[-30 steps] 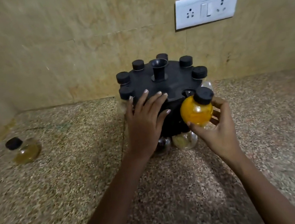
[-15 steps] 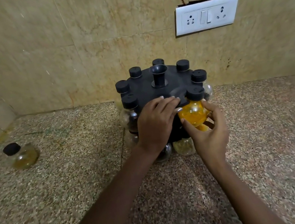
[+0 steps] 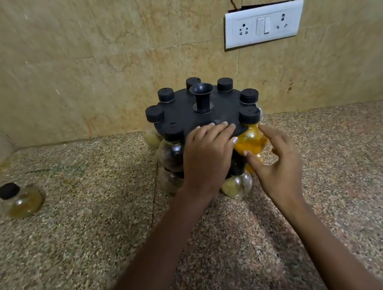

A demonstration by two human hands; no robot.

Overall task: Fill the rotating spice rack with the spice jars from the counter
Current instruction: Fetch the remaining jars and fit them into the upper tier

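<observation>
The black round spice rack (image 3: pixel 220 111) stands against the back wall with several black-capped jars hanging around its rim. A jar of orange-yellow powder (image 3: pixel 250 141) hangs in the front right slot of the rack. My left hand (image 3: pixel 208 156) rests on the rack's front edge, fingers laid flat on the top disc. My right hand (image 3: pixel 277 163) is just right of the orange jar, fingers spread, its thumb and fingertips near or lightly touching the glass. One loose jar with yellowish contents (image 3: pixel 21 200) lies on the counter at far left.
The speckled granite counter (image 3: pixel 74 240) meets beige tiled walls at the back and left. A white switch and socket plate (image 3: pixel 264 24) is on the back wall, up and right of the rack. More jars hang on the rack's lower tier (image 3: pixel 236 185).
My right hand brought the orange jar from in front of the rack into the front right slot, then loosened its fingers around it. My left hand stayed on the rack's top.
</observation>
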